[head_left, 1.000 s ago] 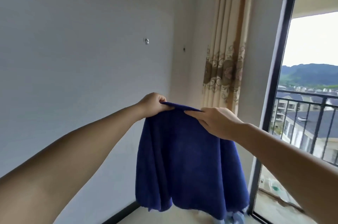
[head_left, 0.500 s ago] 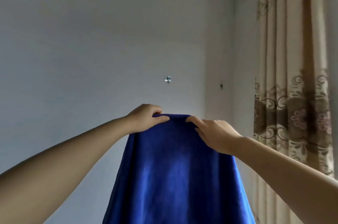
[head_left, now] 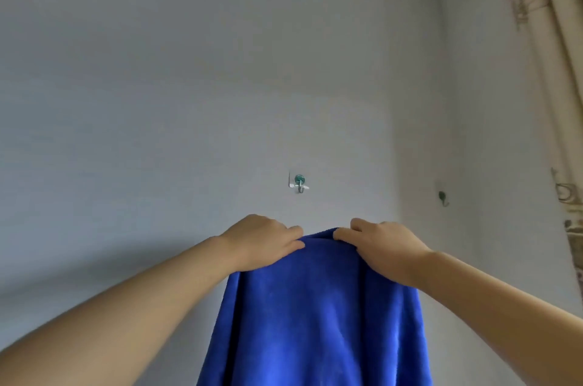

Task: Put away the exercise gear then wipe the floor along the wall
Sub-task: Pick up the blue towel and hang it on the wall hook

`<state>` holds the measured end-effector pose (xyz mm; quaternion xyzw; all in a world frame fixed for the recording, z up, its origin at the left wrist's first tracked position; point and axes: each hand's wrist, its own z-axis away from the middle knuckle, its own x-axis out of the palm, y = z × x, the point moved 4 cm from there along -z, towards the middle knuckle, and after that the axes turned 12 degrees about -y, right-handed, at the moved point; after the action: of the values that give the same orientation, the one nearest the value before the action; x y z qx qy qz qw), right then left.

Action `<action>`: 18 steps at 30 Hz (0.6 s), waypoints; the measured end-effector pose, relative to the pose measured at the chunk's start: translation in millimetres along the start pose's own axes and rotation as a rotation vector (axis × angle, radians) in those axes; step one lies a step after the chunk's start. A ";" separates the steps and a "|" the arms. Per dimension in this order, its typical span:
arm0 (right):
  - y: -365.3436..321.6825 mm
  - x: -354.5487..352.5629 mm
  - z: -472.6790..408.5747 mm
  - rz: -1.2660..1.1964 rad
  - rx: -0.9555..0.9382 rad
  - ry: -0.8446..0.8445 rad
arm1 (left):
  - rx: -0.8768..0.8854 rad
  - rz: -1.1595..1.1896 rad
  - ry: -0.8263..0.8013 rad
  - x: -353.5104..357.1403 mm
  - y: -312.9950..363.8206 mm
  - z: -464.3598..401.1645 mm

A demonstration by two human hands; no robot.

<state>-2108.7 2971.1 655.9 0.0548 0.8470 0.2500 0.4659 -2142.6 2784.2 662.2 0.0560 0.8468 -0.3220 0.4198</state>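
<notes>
Blue cloth (head_left: 318,316) hangs down from both grips: left hand (head_left: 262,242) and right hand (head_left: 383,248) pinch its top edge, just below the wall hook (head_left: 299,183).

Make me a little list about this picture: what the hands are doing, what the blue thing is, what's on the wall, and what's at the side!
left hand: grips the top edge of the blue cloth
right hand: grips the same top edge, close beside the left hand
blue cloth: held up, hanging down between the arms, below the hook
wall hook: small, on the grey wall, nothing on it
second hook: on the side wall, near the corner
curtain: beige, patterned, at the right edge
</notes>
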 end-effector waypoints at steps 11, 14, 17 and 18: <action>76.6 35.1 -202.9 -0.049 0.010 0.310 | -0.477 -0.139 0.144 8.3 -89.9 -165.6; 78.1 47.1 -235.8 -0.202 -0.010 0.384 | -0.514 -0.223 0.173 19.8 -92.6 -186.8; 69.7 64.4 -241.6 -0.237 -0.007 0.442 | -0.464 -0.384 0.151 39.1 -84.2 -181.5; 66.0 70.0 -239.6 -0.237 -0.016 0.451 | -0.439 -0.415 0.125 46.6 -79.9 -176.9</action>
<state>-2352.8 2961.9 739.6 -0.1057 0.9280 0.2063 0.2918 -2321.1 2818.0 745.0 -0.1906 0.9136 -0.2060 0.2942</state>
